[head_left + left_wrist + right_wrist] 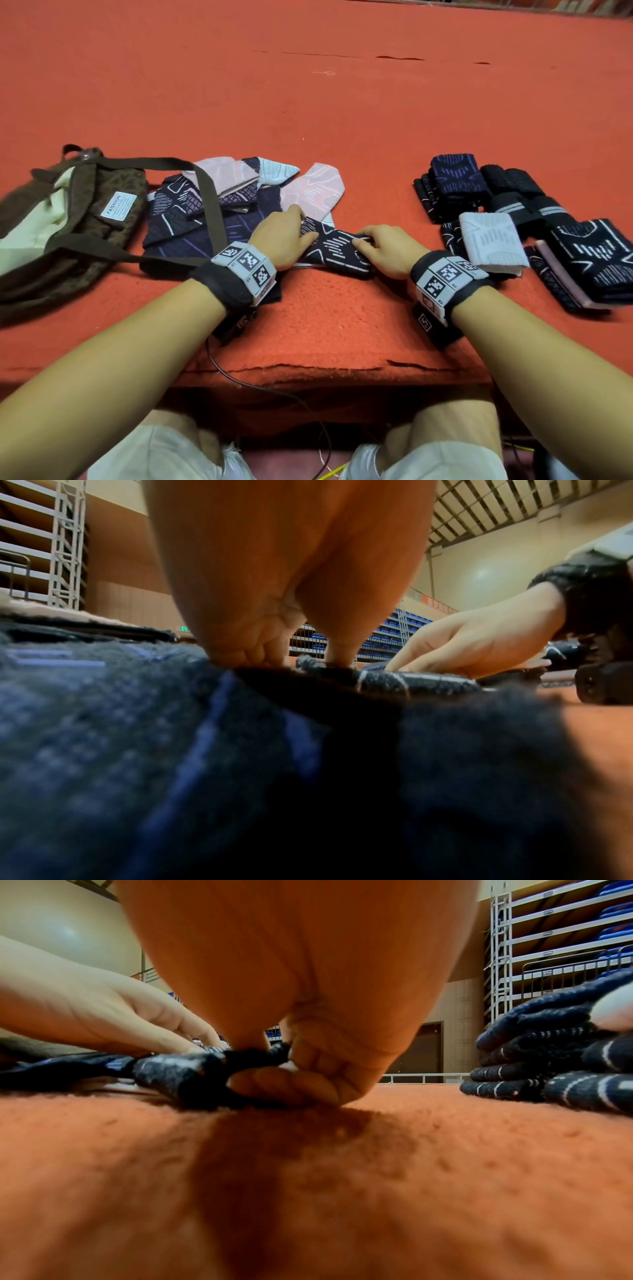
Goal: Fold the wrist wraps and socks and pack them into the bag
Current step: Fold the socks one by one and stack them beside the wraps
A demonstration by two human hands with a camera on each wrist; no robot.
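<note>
A dark sock with white dashes (337, 248) lies across the red carpet in front of me, over a pink sock (315, 192). My left hand (294, 233) pinches its left end, thumb pressed onto the fabric (294, 656). The sock's right end (171, 1072) is pinched between the thumb and curled fingers of my right hand (376, 246), low on the carpet (274, 1066). The brown bag (113, 205) lies open at the left, showing its pale lining. Beside it is a heap of unfolded socks (178, 219).
Folded socks and black wrist wraps (513, 219) are stacked at the right, close to my right wrist (548, 1069). The bag's strap (209, 202) crosses the unfolded heap. The carpeted platform's front edge (308, 370) runs just below my forearms.
</note>
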